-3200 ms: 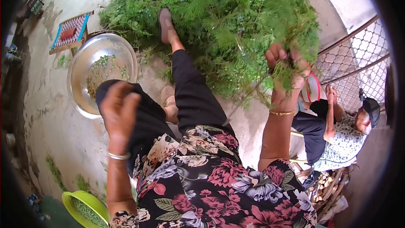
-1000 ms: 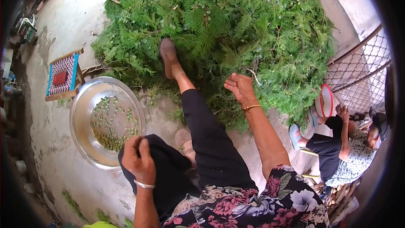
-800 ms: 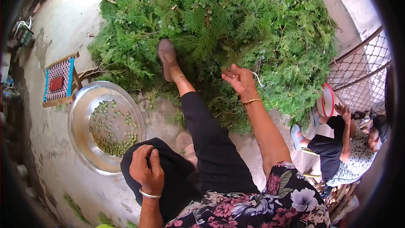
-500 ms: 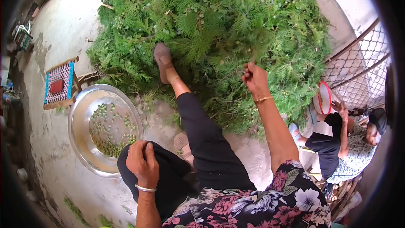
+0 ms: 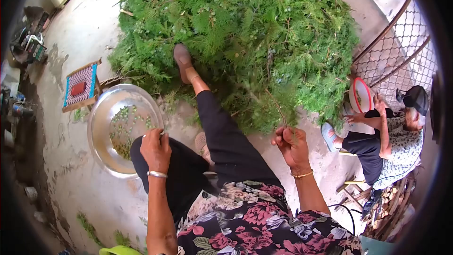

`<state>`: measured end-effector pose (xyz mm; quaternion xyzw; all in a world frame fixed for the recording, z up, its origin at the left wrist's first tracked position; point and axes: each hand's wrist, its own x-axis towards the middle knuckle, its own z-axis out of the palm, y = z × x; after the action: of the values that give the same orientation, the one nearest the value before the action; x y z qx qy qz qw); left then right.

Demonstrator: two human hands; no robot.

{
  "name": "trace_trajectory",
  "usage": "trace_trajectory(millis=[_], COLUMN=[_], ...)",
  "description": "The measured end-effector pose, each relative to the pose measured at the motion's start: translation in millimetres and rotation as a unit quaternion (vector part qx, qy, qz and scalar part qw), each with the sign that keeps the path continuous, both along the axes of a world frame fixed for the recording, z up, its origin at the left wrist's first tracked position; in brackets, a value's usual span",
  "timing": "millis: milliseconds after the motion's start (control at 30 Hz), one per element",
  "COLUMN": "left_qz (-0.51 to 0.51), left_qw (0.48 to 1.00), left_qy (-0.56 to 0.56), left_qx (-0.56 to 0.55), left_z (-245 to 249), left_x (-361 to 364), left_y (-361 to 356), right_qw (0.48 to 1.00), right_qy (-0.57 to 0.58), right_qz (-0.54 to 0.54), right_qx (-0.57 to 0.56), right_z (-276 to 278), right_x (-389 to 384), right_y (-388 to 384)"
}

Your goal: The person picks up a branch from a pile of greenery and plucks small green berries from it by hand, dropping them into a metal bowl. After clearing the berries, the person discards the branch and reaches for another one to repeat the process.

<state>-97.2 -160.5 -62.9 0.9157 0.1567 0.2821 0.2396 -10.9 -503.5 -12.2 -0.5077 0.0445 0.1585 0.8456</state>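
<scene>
stool (image 5: 81, 87) with a woven seat stood at the left, and just beside it sat a wide metal basin (image 5: 91, 130) with small green bits (image 5: 123, 147) scattered inside. right of the basin, the person's left hand (image 5: 156, 150) was over the bent knee, its fingers curled inward; whether they closed on anything could not be told. the leafy pile (image 5: 217, 14) spread beyond both hands, across the middle and toward the right.

a thin twig (image 5: 280, 109) lay ahead of the right hand (image 5: 293, 151), its lower end seemingly pinched between thumb and fingers. its long axis ran away from the fingertips, slanting forward and somewhat left, toward the pile, so its far end pointed away from the body. greenery behind blurred that end, so perhaps it overlapped the pile only in the view. the right hand was clearly the nearer; the left hand was well apart from the twig, across the lap, and much closer to the basin. farther right, a seated person (image 5: 401, 141) had hands near a red-rimmed bowl (image 5: 353, 98).
</scene>
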Motion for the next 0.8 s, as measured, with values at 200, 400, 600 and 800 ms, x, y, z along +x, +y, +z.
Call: trace_trajectory(millis=[200, 400, 600, 800], left_qz=[-0.113, -0.165, -0.075, -0.083], left_qw=[0.814, 0.663, 0.545, 0.532], left_qy=[0.107, 0.054, 0.041, 0.048], left_qx=[-0.560, -0.729, -0.834, -0.841], left_z=[29, 55, 4, 34], left_x=[-8, 6, -7, -25], left_y=[-63, -124, -129, -95], right_qw=[0.988, 0.912, 0.872, 0.915], right_qy=[-0.091, -0.185, -0.161, -0.024], right_qz=[0.102, 0.224, 0.359, 0.349], right_qx=[-0.068, -0.290, -0.293, -0.202], right_z=[17, 19, 17, -12], right_x=[-46, -84, -90, -80], right_y=[17, 35, 32, 34])
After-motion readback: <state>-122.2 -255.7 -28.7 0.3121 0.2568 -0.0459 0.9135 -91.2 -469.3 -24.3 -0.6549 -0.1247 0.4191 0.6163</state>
